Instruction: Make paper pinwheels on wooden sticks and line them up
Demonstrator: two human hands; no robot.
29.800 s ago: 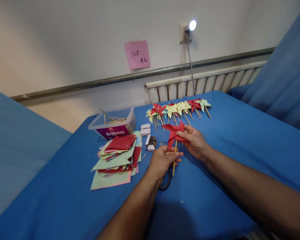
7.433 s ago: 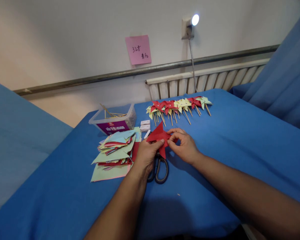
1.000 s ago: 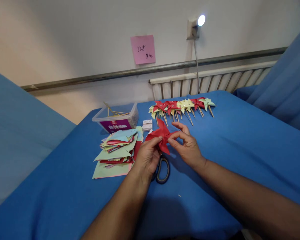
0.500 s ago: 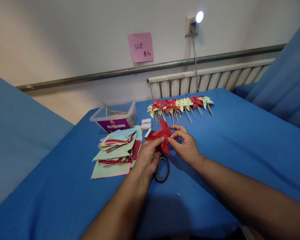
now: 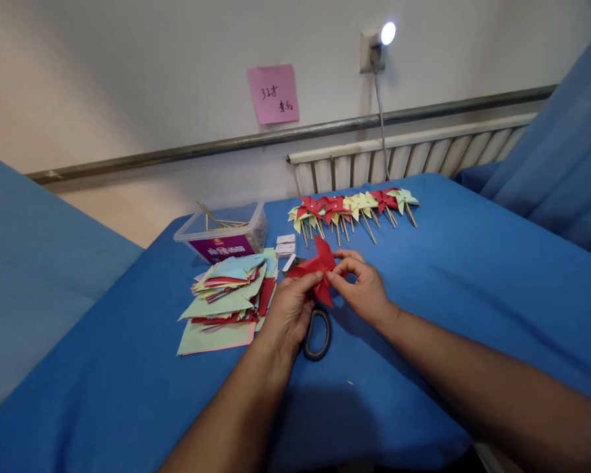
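Red paper piece (image 5: 319,268) sits between both hands, just above the scissors (image 5: 317,328) — left hand (image 5: 290,309) and right hand (image 5: 362,286) each pinch its centre; both equally near.

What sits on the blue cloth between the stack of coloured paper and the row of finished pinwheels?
In the head view, two small white boxes lie between the paper stack and the pinwheel row, just right of the clear plastic tub.

On the far wall a pink sticky note (image 5: 272,94) carries handwriting starting "32", the rest unclear, while the plastic box's purple label (image 5: 220,249) is unreadable.
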